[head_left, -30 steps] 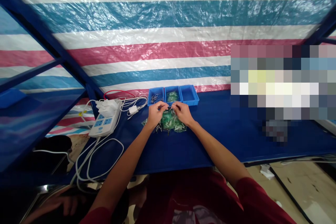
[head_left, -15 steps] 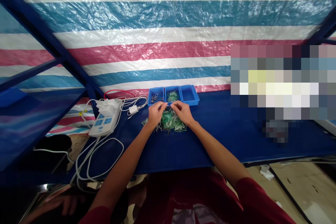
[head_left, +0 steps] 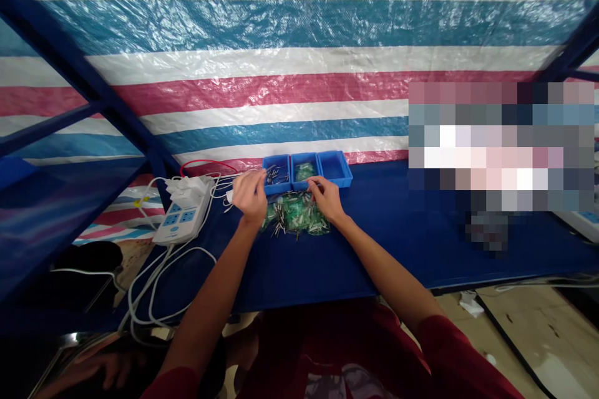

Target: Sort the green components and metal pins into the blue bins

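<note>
My left hand point(head_left: 251, 195) is raised at the left side of the left blue bin point(head_left: 277, 188), fingers pinched together. My right hand point(head_left: 326, 198) is at the front edge of the middle blue bin point(head_left: 306, 186), thumb and fingertips closed in a pinch. What either hand holds, if anything, is too small to make out. Slim metal pins point(head_left: 276, 174) lie in the left bin, and green pieces point(head_left: 305, 171) in the middle one. Below and between my hands is a heap of green see-through packets point(head_left: 299, 215), with loose dark and silvery pins point(head_left: 279, 219) at its left.
A third blue bin point(head_left: 334, 165) joins the row on the right. At left, a white power strip point(head_left: 182, 218) with plugs and looping cables point(head_left: 156, 287) lies on the blue table point(head_left: 374, 218). Another person's hand point(head_left: 107, 361) shows at lower left. A striped sheet point(head_left: 281, 87) hangs behind.
My hands have come apart from their meeting point over the heap. The left hand has moved left beside the left bin; the right stays almost in place. More of the heap shows.
</note>
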`<state>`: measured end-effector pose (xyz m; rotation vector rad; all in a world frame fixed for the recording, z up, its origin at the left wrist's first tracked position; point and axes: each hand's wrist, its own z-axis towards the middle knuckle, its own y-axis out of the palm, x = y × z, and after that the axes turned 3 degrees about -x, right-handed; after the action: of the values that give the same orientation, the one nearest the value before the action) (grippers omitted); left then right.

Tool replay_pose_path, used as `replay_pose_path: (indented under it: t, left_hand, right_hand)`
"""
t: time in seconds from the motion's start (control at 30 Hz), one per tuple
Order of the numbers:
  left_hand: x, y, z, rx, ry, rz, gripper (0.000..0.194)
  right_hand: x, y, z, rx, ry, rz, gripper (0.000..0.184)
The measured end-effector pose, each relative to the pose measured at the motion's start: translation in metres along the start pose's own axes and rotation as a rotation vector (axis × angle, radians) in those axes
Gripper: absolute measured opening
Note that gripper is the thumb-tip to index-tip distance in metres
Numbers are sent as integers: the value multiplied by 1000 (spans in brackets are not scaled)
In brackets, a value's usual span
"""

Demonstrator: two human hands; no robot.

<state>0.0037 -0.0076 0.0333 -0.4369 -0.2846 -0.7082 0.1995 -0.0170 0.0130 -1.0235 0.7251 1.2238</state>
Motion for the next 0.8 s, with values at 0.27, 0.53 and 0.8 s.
replay_pose_path:
  t: [0.27, 0.53, 0.8]
  left_hand:
    - [-3, 5, 4, -512, 181, 141, 30]
    - [-1, 20, -19, -921, 223, 219, 31]
    - [3, 25, -20, -942, 152, 248, 17]
  right_hand:
    - [0, -1, 1, -13, -16, -134, 29]
    - [13, -1, 4, -15, 60, -374, 18]
    - [20, 1, 4, -34, 44, -413, 17]
